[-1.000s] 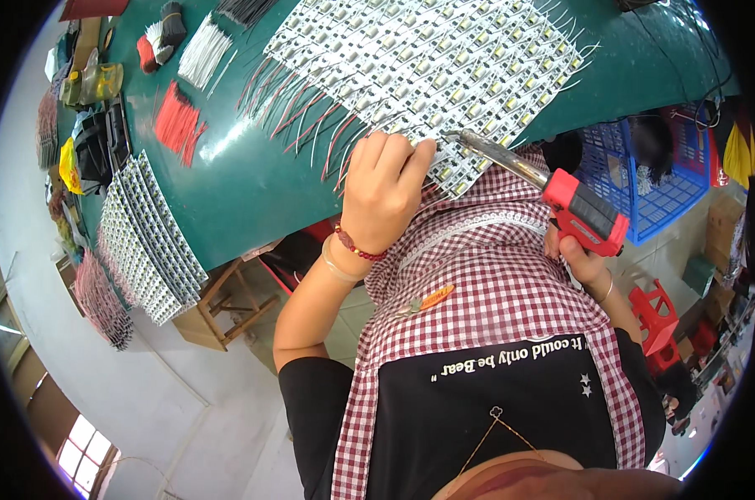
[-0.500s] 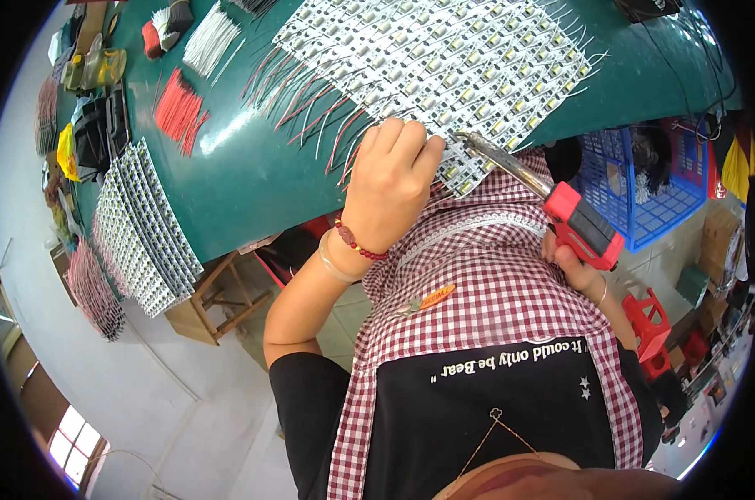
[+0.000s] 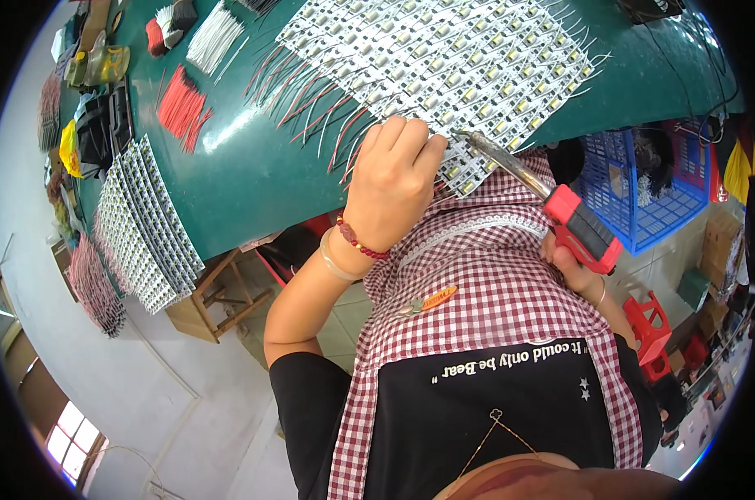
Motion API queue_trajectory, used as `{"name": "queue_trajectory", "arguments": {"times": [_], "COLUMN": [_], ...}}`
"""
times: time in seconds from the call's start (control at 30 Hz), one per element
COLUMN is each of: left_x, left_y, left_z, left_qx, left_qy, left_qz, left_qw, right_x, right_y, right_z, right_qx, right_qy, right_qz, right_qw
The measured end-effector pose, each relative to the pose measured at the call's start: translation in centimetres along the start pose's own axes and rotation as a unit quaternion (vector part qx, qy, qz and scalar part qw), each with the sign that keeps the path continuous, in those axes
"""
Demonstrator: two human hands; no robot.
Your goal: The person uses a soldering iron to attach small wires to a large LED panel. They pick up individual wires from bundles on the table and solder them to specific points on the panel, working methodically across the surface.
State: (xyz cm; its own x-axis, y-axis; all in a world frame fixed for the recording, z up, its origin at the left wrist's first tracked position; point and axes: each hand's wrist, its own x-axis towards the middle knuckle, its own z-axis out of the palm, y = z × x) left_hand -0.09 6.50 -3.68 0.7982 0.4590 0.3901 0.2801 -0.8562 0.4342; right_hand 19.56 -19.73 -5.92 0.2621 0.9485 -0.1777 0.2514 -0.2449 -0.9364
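Person in a red-&-white checked apron point(image 3: 477, 312), seen from above, works at a green table point(image 3: 252, 187). LED board panel point(image 3: 444, 62), white w/ rows of small parts, lies across the tabletop's near side; its near corner juts toward the apron.

L hand point(image 3: 397, 175) is over the panel's near-L edge, fingers curled & bunched together; tips hidden, so can't tell if they pinch a wire or press the board. R hand point(image 3: 571, 265) is wrapped round the handle of a red-&-black soldering gun point(image 3: 584, 229), its metal barrel angled up-L, tip over the panel just beside the L index finger. Can't tell if tip touches.

Red & white wires point(image 3: 332, 125) fringe the panel's L edge, some close to the L hand.

Risks, as judged: if the tip's hot, a small slip L could burn that finger. R wrist drifting could put heat on the wrong pad or scorch a neighbouring part. L hand or forearm could snag loose wires & tug joints; apron pushing the jutting corner could shift the panel mid-joint.
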Motion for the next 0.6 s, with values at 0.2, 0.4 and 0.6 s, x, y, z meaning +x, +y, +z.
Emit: {"name": "queue_trajectory", "arguments": {"times": [0.2,0.4,0.6], "left_x": [0.0,0.2,-0.2], "left_y": [0.1,0.4,0.5], "left_z": [-0.1,-0.3,-0.4], "left_qx": [0.037,0.127,0.138], "left_qy": [-0.006,-0.018,-0.01], "left_qz": [0.005,0.041,0.017], "left_qw": [0.999,0.991,0.99], "right_x": [-0.1,-0.3,-0.3], "right_y": [-0.4,-0.3,-0.4], "right_z": [-0.4,0.3,0.0], "right_qx": [0.073,0.157,0.149], "right_qy": [-0.019,-0.009,-0.024], "right_qz": [0.044,0.048,0.032], "right_qw": [0.996,0.986,0.988]}}
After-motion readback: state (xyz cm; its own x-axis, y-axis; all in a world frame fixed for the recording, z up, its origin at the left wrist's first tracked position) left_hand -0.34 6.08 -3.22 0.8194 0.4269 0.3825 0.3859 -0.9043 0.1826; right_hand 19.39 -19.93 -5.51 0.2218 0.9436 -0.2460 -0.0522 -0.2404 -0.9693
